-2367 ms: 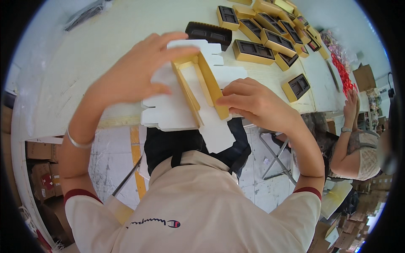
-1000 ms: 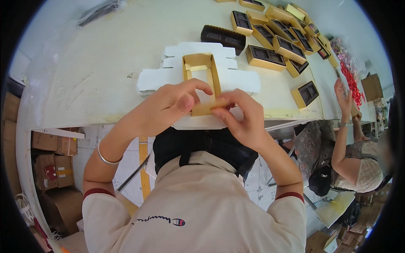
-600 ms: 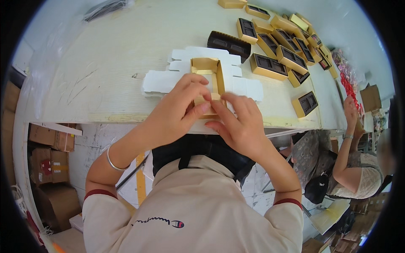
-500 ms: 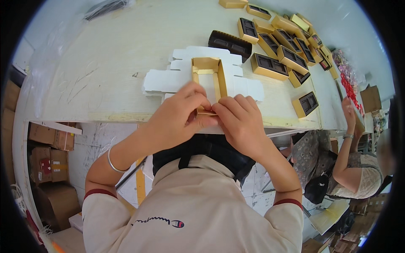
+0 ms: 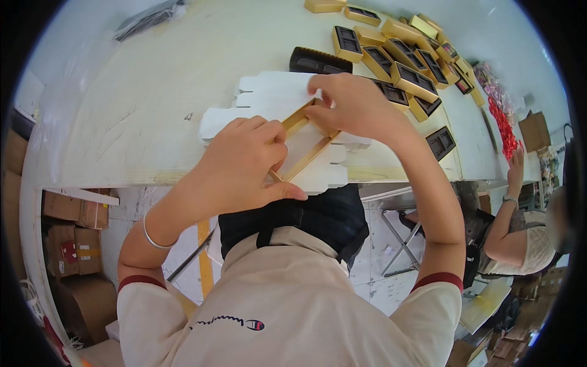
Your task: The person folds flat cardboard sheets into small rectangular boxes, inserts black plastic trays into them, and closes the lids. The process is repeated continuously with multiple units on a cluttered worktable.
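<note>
A shallow gold cardboard box frame sits at a slant over a stack of flat white die-cut card blanks at the table's near edge. White shows through the middle of the frame. My left hand grips its near left corner, thumb along the near end and fingers curled at the side. At the far end, my right hand pinches the frame's corner between thumb and fingers. Just beyond the blanks lies a ridged dark plastic insert strip.
Several gold boxes with dark inserts are heaped at the far right, and a single one lies nearer. A plastic-wrapped dark bundle is at the far left. Another person's hand is beside red material on the right.
The gold frame has turned from straight to slanted. My right hand has moved from the near end to the far end; my left stays near the close end.
</note>
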Motion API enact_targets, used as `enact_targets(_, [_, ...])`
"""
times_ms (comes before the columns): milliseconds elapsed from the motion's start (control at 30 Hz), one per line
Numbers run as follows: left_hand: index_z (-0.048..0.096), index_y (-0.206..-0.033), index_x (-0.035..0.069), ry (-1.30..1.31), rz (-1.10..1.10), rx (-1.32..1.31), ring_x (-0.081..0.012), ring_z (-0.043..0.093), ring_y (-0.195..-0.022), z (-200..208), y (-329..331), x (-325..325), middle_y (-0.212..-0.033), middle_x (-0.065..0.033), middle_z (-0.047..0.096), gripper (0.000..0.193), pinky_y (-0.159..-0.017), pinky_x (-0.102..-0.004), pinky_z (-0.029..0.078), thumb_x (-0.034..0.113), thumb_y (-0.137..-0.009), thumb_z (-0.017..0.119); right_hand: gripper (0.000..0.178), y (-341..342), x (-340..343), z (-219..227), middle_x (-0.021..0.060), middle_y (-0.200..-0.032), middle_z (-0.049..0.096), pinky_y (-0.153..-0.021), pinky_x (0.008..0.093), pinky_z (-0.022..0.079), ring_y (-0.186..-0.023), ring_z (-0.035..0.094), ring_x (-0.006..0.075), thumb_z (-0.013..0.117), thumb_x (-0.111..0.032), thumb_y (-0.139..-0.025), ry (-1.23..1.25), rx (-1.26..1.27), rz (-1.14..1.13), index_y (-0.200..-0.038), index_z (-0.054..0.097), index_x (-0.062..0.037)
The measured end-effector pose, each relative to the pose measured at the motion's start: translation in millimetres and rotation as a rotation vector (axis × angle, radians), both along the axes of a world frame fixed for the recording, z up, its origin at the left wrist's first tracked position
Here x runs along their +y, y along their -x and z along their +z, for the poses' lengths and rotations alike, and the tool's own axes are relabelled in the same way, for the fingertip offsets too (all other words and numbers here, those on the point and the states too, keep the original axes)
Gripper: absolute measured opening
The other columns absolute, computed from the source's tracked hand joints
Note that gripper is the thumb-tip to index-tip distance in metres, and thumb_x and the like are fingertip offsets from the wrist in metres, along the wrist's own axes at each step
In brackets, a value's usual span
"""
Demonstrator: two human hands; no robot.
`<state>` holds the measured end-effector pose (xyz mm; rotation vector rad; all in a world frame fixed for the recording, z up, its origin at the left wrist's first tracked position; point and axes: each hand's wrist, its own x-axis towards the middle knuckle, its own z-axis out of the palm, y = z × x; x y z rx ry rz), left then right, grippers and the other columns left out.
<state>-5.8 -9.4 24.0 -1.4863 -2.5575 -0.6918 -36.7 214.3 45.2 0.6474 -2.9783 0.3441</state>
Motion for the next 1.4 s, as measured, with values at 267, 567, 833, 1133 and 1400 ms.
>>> enact_targets(267, [0.054, -0.109, 0.005, -0.168, 0.257, 0.064, -0.0292, 0.057, -0.082, -15.5, -16.2, 7.4, -0.105, -0.0113, 0.057, 0.047, -0.071, -0.0391, 0.047, 0.029, -0.074, 0.074, 0.014, 16.4, -5.9, -22.2, 0.0191, -0.078, 0.063, -0.069, 0.0420, 0.049, -0.077, 0.061, 0.0368, 0.051, -0.001, -0.077, 0.102, -0.100, 0.087, -0.090, 0.055, 0.0002])
enact_targets(567, [0.052, -0.116, 0.006, -0.104, 0.305, 0.065, -0.0320, 0.060, -0.091, -13.9, -13.9, 13.2, -0.103, -0.0143, 0.062, 0.051, -0.077, -0.0394, 0.049, 0.023, -0.073, 0.074, 0.038, 8.4, 4.9, -3.6, 0.0205, -0.080, 0.062, -0.070, 0.0404, 0.048, -0.075, 0.062, 0.0347, 0.049, 0.002, -0.079, 0.171, -0.289, 0.031, -0.117, 0.048, -0.0038])
enact_targets(833, [0.050, -0.119, 0.006, -0.086, 0.325, 0.029, -0.0319, 0.059, -0.095, -15.3, -16.3, 11.8, -0.106, -0.0148, 0.062, 0.053, -0.078, -0.0398, 0.049, 0.023, -0.074, 0.072, 0.047, 3.4, 6.3, 0.0, 0.0196, -0.096, 0.063, -0.077, 0.0385, 0.048, -0.090, 0.062, 0.0328, 0.052, 0.006, -0.077, 0.066, -0.367, 0.052, -0.122, 0.044, -0.0061])
enact_targets(1133, [0.048, -0.124, 0.007, -0.114, 0.307, -0.047, -0.0322, 0.058, -0.099, -17.3, -16.4, 6.3, -0.113, -0.0160, 0.060, 0.060, -0.083, -0.0390, 0.048, 0.018, -0.071, 0.075, 0.059, 8.3, 6.3, 4.9, 0.0125, -0.097, 0.062, -0.067, 0.0333, 0.049, -0.076, 0.062, 0.0218, 0.060, -0.002, -0.076, 0.128, -0.513, -0.001, -0.131, 0.042, -0.0115])
enact_targets(1400, [0.044, -0.131, 0.011, -0.237, 0.293, -0.318, -0.0294, 0.057, -0.102, -9.3, -0.8, -11.0, -0.116, -0.0146, 0.056, 0.071, -0.089, -0.0360, 0.048, 0.016, -0.070, 0.080, 0.027, 75.9, 70.4, -45.4, 0.0131, -0.090, 0.064, -0.071, 0.0373, 0.050, -0.076, 0.062, 0.0286, 0.064, -0.011, -0.083, 0.062, 0.252, -0.019, -0.108, 0.062, -0.0023])
